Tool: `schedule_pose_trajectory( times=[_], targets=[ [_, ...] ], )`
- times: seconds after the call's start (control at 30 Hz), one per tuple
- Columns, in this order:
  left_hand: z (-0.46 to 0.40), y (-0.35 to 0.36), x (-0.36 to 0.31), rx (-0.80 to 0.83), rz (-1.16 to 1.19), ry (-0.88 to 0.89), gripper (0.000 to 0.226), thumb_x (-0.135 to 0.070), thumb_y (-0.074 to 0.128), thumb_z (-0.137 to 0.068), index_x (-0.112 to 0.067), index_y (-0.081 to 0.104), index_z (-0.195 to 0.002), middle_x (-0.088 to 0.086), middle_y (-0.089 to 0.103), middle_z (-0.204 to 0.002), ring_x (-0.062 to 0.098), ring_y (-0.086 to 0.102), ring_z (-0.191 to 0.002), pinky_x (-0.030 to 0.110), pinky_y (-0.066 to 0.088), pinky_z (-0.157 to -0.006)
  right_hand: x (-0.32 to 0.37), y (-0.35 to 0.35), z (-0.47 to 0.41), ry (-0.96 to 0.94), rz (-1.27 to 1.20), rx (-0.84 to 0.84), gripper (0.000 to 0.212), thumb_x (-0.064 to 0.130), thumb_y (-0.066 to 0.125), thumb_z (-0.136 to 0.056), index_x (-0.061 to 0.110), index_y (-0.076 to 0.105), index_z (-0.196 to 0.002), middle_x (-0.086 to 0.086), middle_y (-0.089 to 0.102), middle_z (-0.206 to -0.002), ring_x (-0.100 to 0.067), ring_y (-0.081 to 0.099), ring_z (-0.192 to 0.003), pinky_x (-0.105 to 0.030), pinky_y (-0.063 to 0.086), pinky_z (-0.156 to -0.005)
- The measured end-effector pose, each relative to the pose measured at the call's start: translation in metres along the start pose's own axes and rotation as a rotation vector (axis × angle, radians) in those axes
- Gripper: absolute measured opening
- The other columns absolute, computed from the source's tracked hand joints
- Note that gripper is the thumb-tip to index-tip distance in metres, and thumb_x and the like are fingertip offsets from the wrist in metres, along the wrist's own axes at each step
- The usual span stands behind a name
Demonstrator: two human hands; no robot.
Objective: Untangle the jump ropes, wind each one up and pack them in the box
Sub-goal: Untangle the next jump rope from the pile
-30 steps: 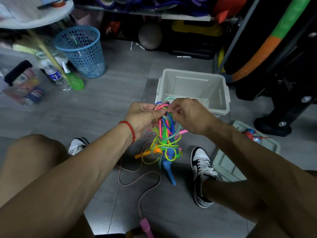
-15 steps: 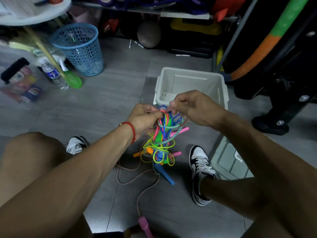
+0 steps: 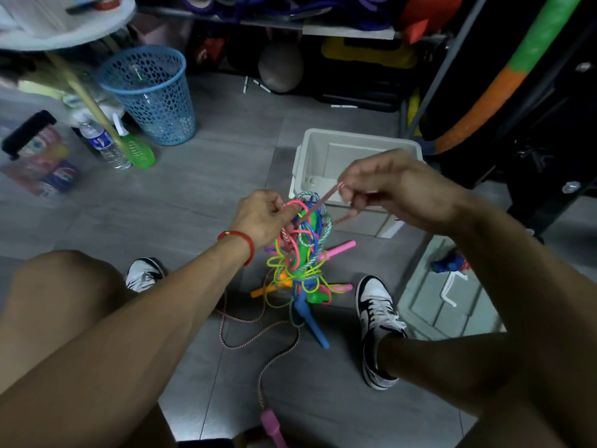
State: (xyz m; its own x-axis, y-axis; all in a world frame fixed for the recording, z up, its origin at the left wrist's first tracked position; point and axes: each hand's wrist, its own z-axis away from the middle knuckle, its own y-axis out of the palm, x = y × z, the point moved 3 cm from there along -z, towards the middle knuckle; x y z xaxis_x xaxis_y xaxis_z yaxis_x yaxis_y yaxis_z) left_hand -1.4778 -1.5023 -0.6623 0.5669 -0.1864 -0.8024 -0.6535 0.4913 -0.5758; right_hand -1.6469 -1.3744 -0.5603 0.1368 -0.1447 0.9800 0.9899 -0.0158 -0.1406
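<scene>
A knot of jump ropes [image 3: 300, 253] in pink, green, yellow, blue and braided cord hangs above the floor between my feet. My left hand [image 3: 261, 218] grips the top of the tangle. My right hand [image 3: 387, 185] pinches a pink-and-white braided strand [image 3: 319, 205] drawn taut out of the knot, up and to the right. Coloured handles dangle below, among them a blue one [image 3: 310, 318] and a pink one [image 3: 339, 248]. The same braided cord trails over the floor to a pink handle [image 3: 271, 426]. The open grey box [image 3: 323, 150] stands just behind my hands.
The box lid [image 3: 429, 305] lies on the floor at right with a small blue and red bundle [image 3: 450, 261] on it. A blue mesh basket [image 3: 148, 95], a water bottle [image 3: 103, 143] and a green spray bottle [image 3: 137, 151] stand at left. Shelves and dark equipment line the back and right.
My right hand has moved right and away from the knot, pulling the braided strand out taut. The left hand keeps its grip on the top of the tangle.
</scene>
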Motion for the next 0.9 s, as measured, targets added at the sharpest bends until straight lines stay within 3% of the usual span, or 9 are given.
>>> schedule_pose_trajectory(
  times=[0.07,0.17,0.23,0.3,0.4,0.5,0.6,0.7,0.9],
  targets=[
    [-0.004,0.000,0.004,0.011,0.054,-0.035,0.036,-0.041,0.073,-0.087,-0.014,0.061,-0.067,0.002,0.073,-0.064,0.013,0.064,-0.055,0.031,0.057,-0.061,0.003,-0.007,-0.001,0.052,-0.120,-0.087,0.026,0.018,0.056,-0.083,0.003,0.060,-0.062,-0.022,0.051,-0.067,-0.026,0.038,-0.055,-0.031,0.038,-0.051],
    [-0.003,-0.001,-0.002,0.029,0.075,-0.018,0.042,-0.057,0.069,-0.073,-0.016,0.063,-0.068,0.010,0.072,-0.067,0.032,0.069,-0.065,0.045,0.060,-0.065,-0.009,-0.009,-0.001,0.173,0.593,-0.011,0.047,0.050,0.063,-0.093,0.012,0.069,-0.066,0.003,0.055,-0.054,-0.016,0.046,-0.051,-0.023,0.036,-0.051],
    [-0.002,0.000,-0.005,0.013,0.071,-0.004,0.041,-0.053,0.072,-0.078,-0.014,0.063,-0.067,0.011,0.071,-0.066,0.030,0.067,-0.058,0.041,0.059,-0.061,-0.011,0.002,0.001,0.111,0.756,0.100,0.037,0.042,0.060,-0.098,0.015,0.074,-0.076,0.012,0.052,-0.048,-0.003,0.046,-0.047,-0.017,0.035,-0.053],
    [-0.002,0.000,-0.003,0.001,0.052,-0.018,0.037,-0.042,0.074,-0.085,-0.012,0.063,-0.067,0.008,0.069,-0.062,0.020,0.065,-0.049,0.035,0.058,-0.057,-0.007,0.007,0.002,0.062,0.507,0.111,0.030,0.027,0.058,-0.101,0.008,0.071,-0.081,0.005,0.056,-0.056,-0.002,0.046,-0.052,-0.017,0.040,-0.055],
    [-0.004,0.002,0.006,0.016,0.009,-0.037,0.035,-0.039,0.074,-0.085,-0.008,0.065,-0.071,0.008,0.069,-0.060,0.021,0.068,-0.051,0.042,0.061,-0.059,0.000,0.002,0.002,-0.033,0.219,0.059,0.030,0.013,0.060,-0.099,-0.001,0.066,-0.073,-0.024,0.065,-0.089,-0.023,0.058,-0.074,-0.030,0.048,-0.071],
    [-0.003,0.002,0.007,0.064,0.003,-0.021,0.038,-0.045,0.073,-0.082,-0.010,0.062,-0.074,0.013,0.070,-0.067,0.030,0.069,-0.059,0.047,0.061,-0.061,0.000,-0.001,0.001,-0.019,0.064,-0.042,0.029,-0.004,0.049,-0.091,-0.012,0.056,-0.063,-0.016,0.071,-0.092,-0.020,0.059,-0.076,-0.035,0.042,-0.068],
    [-0.002,0.002,0.007,0.125,0.031,0.002,0.037,-0.050,0.069,-0.078,-0.015,0.060,-0.076,0.015,0.072,-0.077,0.037,0.070,-0.073,0.051,0.061,-0.066,-0.005,-0.003,-0.004,0.045,-0.027,-0.151,0.037,0.003,0.045,-0.097,-0.004,0.064,-0.066,-0.014,0.073,-0.080,-0.024,0.063,-0.069,-0.033,0.044,-0.058],
    [0.000,0.005,0.004,0.174,0.058,0.008,0.029,-0.036,0.073,-0.089,-0.011,0.060,-0.078,0.022,0.070,-0.083,0.039,0.070,-0.072,0.052,0.061,-0.064,-0.006,-0.003,-0.007,0.081,-0.078,-0.230,0.039,0.015,0.045,-0.104,0.011,0.050,-0.066,-0.015,0.069,-0.076,-0.030,0.065,-0.062,-0.034,0.048,-0.057],
    [0.009,0.013,0.002,0.387,0.083,0.015,0.042,-0.045,0.083,-0.075,-0.014,0.057,-0.087,0.000,0.072,-0.070,0.017,0.068,-0.064,0.042,0.060,-0.075,-0.003,-0.001,-0.010,0.079,-0.160,-0.324,0.038,0.023,0.041,-0.107,0.015,0.046,-0.070,-0.005,0.061,-0.068,-0.025,0.057,-0.055,-0.030,0.048,-0.057]
  ],
)
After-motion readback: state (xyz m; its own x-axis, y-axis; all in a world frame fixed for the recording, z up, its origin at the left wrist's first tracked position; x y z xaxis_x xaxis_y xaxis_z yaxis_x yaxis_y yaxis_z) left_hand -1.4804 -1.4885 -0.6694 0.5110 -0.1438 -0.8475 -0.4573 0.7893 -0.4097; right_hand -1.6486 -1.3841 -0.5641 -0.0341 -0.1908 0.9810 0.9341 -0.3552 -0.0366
